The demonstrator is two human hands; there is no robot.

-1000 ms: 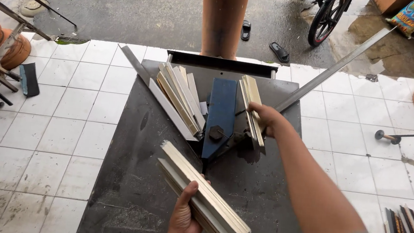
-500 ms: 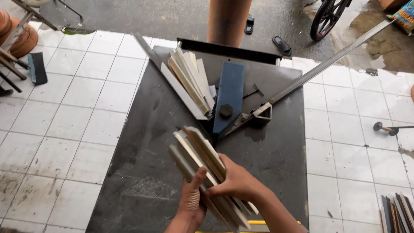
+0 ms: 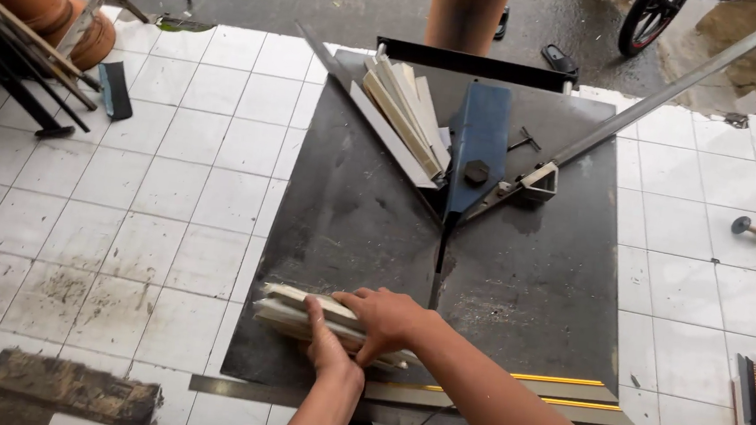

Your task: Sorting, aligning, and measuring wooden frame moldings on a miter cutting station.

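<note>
Lowered flat since before, strip bundle (image 3: 314,318) lying left-right, both hands (image 3: 359,329) gripping

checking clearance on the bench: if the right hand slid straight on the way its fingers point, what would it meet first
The right hand points left across the bundle of pale moulding strips it presses. Past their ends, only bare dark worktop, then its left edge and white floor tiles. The way looks free, though height is unclear.

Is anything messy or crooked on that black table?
Nothing looks broken or spilled. The cream strips up by the blue machine block lean fanned out, not squared. Both hands, left and right, press on the bundle of strips at the near edge of the dark metal table.
</note>
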